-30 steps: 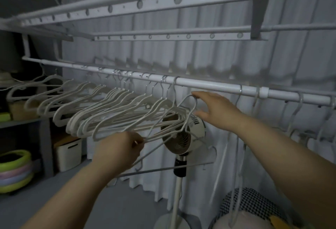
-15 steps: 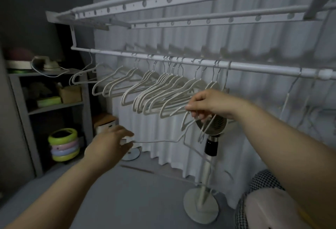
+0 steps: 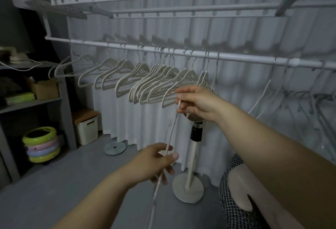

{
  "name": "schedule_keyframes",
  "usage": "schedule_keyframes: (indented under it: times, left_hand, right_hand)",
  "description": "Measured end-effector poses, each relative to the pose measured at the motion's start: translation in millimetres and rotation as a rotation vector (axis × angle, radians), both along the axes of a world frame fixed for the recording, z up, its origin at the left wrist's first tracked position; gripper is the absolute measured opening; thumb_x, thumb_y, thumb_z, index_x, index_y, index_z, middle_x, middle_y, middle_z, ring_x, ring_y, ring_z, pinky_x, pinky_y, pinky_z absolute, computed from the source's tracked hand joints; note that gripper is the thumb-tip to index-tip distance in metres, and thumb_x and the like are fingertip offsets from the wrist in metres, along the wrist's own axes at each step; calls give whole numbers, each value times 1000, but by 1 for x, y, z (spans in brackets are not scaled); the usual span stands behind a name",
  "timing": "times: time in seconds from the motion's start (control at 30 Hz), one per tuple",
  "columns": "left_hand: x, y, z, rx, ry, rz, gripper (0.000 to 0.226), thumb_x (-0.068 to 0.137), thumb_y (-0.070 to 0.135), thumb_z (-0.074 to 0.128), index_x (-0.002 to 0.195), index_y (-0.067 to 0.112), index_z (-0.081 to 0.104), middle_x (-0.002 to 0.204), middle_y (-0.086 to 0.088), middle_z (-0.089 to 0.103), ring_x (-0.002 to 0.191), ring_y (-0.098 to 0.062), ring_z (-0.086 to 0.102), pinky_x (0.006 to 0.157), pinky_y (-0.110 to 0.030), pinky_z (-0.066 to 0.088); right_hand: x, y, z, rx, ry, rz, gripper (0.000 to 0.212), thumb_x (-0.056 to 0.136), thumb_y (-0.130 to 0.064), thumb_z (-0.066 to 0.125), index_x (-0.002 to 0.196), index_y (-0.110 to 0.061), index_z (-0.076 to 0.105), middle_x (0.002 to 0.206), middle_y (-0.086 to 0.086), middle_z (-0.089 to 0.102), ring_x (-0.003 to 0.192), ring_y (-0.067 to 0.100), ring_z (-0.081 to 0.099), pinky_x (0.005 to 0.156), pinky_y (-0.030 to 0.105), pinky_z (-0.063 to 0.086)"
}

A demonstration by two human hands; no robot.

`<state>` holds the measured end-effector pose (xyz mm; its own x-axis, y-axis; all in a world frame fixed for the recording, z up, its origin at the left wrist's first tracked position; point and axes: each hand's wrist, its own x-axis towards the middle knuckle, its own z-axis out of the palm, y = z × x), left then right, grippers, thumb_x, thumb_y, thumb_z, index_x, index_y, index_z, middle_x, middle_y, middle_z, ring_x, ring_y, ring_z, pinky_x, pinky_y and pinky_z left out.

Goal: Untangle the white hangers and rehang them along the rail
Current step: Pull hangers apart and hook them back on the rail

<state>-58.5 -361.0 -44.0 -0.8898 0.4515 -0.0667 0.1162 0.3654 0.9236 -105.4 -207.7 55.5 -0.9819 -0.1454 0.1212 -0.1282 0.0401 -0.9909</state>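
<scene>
- The right hand (image 3: 198,101) pinches the upper end of a loose white hanger (image 3: 172,128), below the rail (image 3: 181,51) and in front of the hung row.
- The left hand (image 3: 156,161) curls its fingers round the same hanger lower down. The thin bar slants steeply through both hands, off the rail.
- The other white hangers (image 3: 145,81) hang bunched along the rail's left and middle stretch.
- A standing fan (image 3: 193,156) is behind the hands.

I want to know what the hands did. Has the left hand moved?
Yes. The left hand dropped: it was level with the top of the fan; now it grips a hanger low beside the pole, far below the rail.
</scene>
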Motion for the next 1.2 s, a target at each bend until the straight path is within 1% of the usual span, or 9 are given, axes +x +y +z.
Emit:
schedule_keyframes:
  times: [0.17,0.37,0.47,0.53,0.67,0.83,0.9,1.0,1.2]
  left_hand:
    - [-3,10,4,24,78,59,15,95,16,42,108,18,50,33,5,46,24,-5,34,32,-14,29]
    - [-7,32,22,0,107,-22,14,96,18,41,98,21,54,29,5,44,24,-5,33,35,-16,30]
    - [-17,50,29,-13,152,7,13,95,17,42,100,21,54,26,5,43,22,-5,34,34,-16,30]
    - [-27,60,34,-41,184,39,13,95,17,43,100,20,54,25,4,42,21,-5,34,33,-15,30]
    - [-48,73,43,-137,254,85,14,95,22,44,103,24,55,25,3,41,23,-6,35,34,-15,31]
    - [-63,87,51,-122,249,119,14,94,19,44,102,22,56,25,3,41,23,-5,34,33,-16,30]
    - [-67,96,55,-104,259,118,13,94,18,44,97,24,56,25,3,41,23,-6,34,32,-15,30]
    - [-76,114,60,-78,268,129,13,94,17,45,97,21,57,26,3,41,24,-5,35,32,-14,31]
    - [-97,152,75,-27,337,164,13,93,17,47,95,22,58,26,3,43,26,-5,38,34,-17,34]
  right_hand:
    - [2,13,2,-51,-4,-135,13,92,-2,48,81,-8,53,50,3,63,35,5,56,44,21,55]
    - [-5,64,5,346,96,-455,13,95,-14,44,104,-12,53,69,2,59,35,2,55,41,18,47]
    - [-12,105,7,807,290,-626,27,92,-13,46,114,-9,60,99,7,68,88,16,65,75,26,47]
    - [-16,128,7,1129,340,-608,32,93,-14,44,122,-13,58,125,9,60,119,24,49,95,27,37]
    - [-35,157,4,1447,359,-502,38,97,-20,37,134,-22,44,144,-1,41,134,22,28,108,26,18]
    - [-65,175,5,1641,306,-406,36,98,-32,32,125,-21,54,132,5,55,129,22,38,114,38,7]
    - [-69,182,7,1639,310,-379,34,97,-32,34,114,-18,60,119,7,63,117,24,50,112,37,16]
    - [-66,192,11,1587,292,-308,31,96,-29,39,110,-14,62,113,6,65,106,24,56,89,31,39]
    - [-56,219,10,1666,288,-215,30,93,-28,43,116,-17,59,116,5,63,107,22,57,86,30,44]
